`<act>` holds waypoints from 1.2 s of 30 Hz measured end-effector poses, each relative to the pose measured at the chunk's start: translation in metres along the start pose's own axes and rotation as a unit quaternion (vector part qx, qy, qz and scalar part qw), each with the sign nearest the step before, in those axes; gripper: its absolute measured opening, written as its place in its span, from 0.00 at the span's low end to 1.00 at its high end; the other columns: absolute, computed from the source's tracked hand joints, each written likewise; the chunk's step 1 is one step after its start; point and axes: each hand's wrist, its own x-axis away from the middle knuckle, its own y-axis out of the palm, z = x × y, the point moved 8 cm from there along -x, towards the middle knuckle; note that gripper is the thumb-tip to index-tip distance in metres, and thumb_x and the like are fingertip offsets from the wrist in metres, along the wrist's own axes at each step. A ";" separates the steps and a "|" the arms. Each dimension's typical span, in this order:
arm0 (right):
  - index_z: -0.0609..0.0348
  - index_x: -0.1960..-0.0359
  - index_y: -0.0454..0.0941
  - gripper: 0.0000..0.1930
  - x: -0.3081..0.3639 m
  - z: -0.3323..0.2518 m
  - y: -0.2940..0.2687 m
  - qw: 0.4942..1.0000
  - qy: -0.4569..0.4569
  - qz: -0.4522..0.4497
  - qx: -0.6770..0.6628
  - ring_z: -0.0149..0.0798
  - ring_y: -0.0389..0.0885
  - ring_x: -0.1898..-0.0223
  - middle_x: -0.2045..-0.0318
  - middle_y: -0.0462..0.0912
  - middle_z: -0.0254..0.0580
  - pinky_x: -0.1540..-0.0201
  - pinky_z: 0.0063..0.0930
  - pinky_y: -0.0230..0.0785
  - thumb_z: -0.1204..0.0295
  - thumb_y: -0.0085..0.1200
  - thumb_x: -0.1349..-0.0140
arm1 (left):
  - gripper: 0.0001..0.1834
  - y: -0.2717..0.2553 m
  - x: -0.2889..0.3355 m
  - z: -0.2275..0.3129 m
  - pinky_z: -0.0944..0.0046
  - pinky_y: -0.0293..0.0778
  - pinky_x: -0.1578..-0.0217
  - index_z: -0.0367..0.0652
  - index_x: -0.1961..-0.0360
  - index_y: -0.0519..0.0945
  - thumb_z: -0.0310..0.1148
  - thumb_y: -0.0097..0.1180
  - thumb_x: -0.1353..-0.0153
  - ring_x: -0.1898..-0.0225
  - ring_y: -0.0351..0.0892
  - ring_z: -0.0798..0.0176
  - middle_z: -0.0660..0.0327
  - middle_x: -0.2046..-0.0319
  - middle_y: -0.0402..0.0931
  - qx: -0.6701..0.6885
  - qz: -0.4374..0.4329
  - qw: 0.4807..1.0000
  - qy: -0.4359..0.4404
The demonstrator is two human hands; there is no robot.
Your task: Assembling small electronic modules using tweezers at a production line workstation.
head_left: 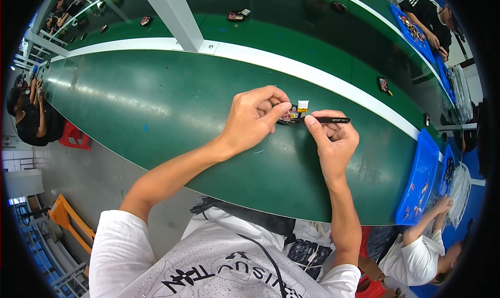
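My left hand [250,115] pinches a small dark electronic assembly [286,118] above the green bench, with thumb and forefinger closed on its left side. From the assembly's right side a small white rectangular piece [303,104] with a yellow-orange strip sticks up. My right hand [336,141] grips black tweezers [337,120] between thumb and fingers, held nearly level. Their tips point left and reach the assembly, but whether they clasp any part of it is too small to tell. My fingers hide much of the assembly.
A blue tray [417,186] with several small parts stands at the bench's right end. A white rail [281,63] and a grey post [174,16] border the bench's far side. Beyond, several small assemblies lie on a green strip [312,48]. Other people sit at left and right.
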 end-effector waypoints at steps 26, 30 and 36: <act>0.69 0.60 0.80 0.06 -0.002 0.005 0.000 0.990 0.094 -0.039 -0.096 0.30 0.86 0.64 0.65 0.87 0.45 0.62 0.18 0.75 0.83 0.64 0.37 | 0.10 -0.003 -0.003 -0.005 0.73 0.72 0.81 0.30 0.55 0.83 0.27 0.59 0.30 0.80 0.78 0.72 0.57 0.71 0.84 0.052 -0.027 0.998 -0.018; 0.69 0.59 0.81 0.07 -0.001 0.004 0.000 0.989 0.073 -0.037 -0.127 0.27 0.84 0.67 0.66 0.86 0.43 0.64 0.16 0.74 0.82 0.65 0.37 | 0.15 0.006 -0.005 -0.014 0.72 0.77 0.80 0.30 0.51 0.82 0.34 0.55 0.26 0.78 0.81 0.69 0.55 0.67 0.84 0.137 -0.105 0.982 -0.073; 0.67 0.63 0.83 0.07 0.006 -0.011 -0.004 0.997 -0.058 -0.001 -0.043 0.18 0.72 0.77 0.68 0.86 0.38 0.74 0.13 0.61 0.81 0.68 0.40 | 0.17 0.017 -0.003 -0.012 0.70 0.80 0.79 0.30 0.47 0.80 0.35 0.53 0.25 0.73 0.84 0.65 0.51 0.58 0.83 0.201 -0.139 0.965 -0.097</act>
